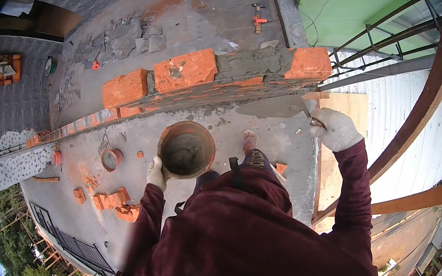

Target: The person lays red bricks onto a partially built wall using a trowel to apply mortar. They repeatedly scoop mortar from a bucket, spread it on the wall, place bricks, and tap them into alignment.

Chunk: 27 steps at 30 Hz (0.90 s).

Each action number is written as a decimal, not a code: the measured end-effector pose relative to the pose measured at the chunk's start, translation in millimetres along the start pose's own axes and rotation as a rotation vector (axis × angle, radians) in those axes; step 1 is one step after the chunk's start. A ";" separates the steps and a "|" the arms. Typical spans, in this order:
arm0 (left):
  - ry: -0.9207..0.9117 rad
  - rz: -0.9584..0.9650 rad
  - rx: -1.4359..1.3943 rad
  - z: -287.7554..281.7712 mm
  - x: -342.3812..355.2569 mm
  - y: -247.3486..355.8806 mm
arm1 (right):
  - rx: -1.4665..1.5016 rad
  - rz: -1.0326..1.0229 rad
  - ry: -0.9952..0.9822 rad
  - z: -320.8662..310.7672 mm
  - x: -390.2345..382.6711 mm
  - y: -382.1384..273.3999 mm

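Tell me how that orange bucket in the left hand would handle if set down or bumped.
The orange bucket looks partly filled with grey mortar, so probably heavy for its size. The left hand grips only its rim, so it may tilt. Round and wide-mouthed, it could roll and spill if knocked over.

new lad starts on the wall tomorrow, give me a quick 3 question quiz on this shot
1. True or false: the right hand holds a trowel against the side of the brick wall.
2. What does the left hand grip? A) a loose brick B) the rim of the orange bucket C) a hammer
3. Fill in: between the two top bricks at the wall's right end lies a bed of grey ____.

Key
1. True; the blade lies flat against the wall face.
2. B; the gloved hand grips the bucket's rim.
3. Mortar.
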<state>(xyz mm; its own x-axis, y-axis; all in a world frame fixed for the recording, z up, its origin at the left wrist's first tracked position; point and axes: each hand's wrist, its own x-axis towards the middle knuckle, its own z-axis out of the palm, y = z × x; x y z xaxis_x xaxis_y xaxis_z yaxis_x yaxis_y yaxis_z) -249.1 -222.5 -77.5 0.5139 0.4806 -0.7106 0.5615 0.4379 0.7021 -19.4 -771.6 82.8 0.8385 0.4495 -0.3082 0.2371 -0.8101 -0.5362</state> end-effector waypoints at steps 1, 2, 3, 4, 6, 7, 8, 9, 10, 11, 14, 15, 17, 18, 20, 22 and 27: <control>-0.015 -0.012 0.004 -1.0 0.1 0.9 | -0.042 0.002 0.059 34.2 12.2 -1.0; -0.035 -0.023 0.010 -1.2 1.1 1.8 | -0.073 -0.021 0.142 74.8 30.5 6.9; -0.046 -0.028 0.013 -1.2 1.4 3.6 | -0.075 -0.030 0.187 108.6 53.1 9.0; -0.053 -0.034 0.005 1.3 -2.7 7.8 | -0.016 -0.022 0.238 128.6 69.2 7.5; -0.073 -0.051 -0.002 15.7 -17.2 20.6 | -0.048 0.001 0.261 139.1 89.8 15.3; -0.054 -0.032 -0.006 16.6 -24.3 25.6 | -0.084 -0.002 0.235 141.7 99.0 20.1; -0.042 -0.023 -0.012 17.5 -29.8 25.8 | -0.083 0.000 0.249 141.6 102.1 30.0; -0.033 -0.014 -0.017 17.3 -33.5 27.2 | -0.083 0.003 0.264 140.3 101.3 44.9; -0.030 -0.004 -0.015 16.2 -35.0 27.5 | -0.086 0.002 0.282 137.9 98.8 59.3; -0.026 0.005 -0.017 15.1 -36.9 25.9 | -0.063 0.035 0.275 131.6 93.2 70.2; -0.043 0.011 0.003 20.9 -37.9 25.6 | 0.062 0.099 0.247 108.1 77.2 110.0; -0.054 0.011 0.014 24.6 -37.8 26.4 | 0.115 0.128 0.214 100.3 72.2 120.9; -0.054 0.011 0.037 36.4 -38.4 30.2 | 0.179 0.217 0.175 83.8 57.9 137.3; -0.054 0.010 0.048 40.8 -37.1 30.9 | 0.191 0.273 0.167 76.2 48.4 141.9; -0.038 0.044 0.137 37.9 -26.1 28.3 | 0.178 0.354 0.181 73.1 23.9 151.9; -0.030 0.092 0.182 41.5 -16.9 19.8 | 0.118 0.400 0.229 74.3 -5.9 156.4; -0.101 0.211 0.247 53.9 -1.4 24.2 | -0.013 0.161 0.044 76.7 -40.1 47.9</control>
<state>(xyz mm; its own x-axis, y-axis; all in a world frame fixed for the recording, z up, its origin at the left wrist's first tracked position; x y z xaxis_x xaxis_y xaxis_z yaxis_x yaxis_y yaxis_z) -201.3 -253.6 -61.9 0.6901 0.4578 -0.5605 0.5699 0.1337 0.8108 -79.3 -799.5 9.2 0.8866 0.2972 -0.3544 0.1043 -0.8750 -0.4728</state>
